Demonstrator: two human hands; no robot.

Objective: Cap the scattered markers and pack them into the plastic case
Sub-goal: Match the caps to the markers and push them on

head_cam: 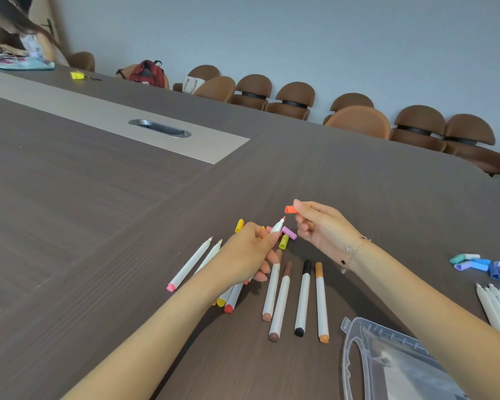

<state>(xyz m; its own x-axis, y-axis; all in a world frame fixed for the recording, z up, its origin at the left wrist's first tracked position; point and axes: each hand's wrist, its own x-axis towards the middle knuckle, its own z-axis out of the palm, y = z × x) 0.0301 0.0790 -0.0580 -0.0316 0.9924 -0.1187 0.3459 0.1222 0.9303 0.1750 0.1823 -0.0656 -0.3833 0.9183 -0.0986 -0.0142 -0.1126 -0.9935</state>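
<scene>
My left hand (250, 251) grips an uncapped white marker (277, 226) with its orange-red tip pointing up toward the right. My right hand (318, 223) pinches an orange cap (290, 209) a short way above and right of that tip. Loose caps lie under the hands: yellow (239, 225), purple (289, 232), lime (283, 241). Uncapped markers (189, 265) lie to the left. Several capped markers (303, 298) lie in a row in front of me. The clear plastic case (387, 362) sits at bottom right, partly under my right forearm.
Blue, teal and purple caps (482, 267) and a bundle of white markers (497, 307) lie at the right edge. A metal cable hatch (160, 128) is set in the table's pale strip. Brown chairs (358, 119) line the far side; a person sits far left.
</scene>
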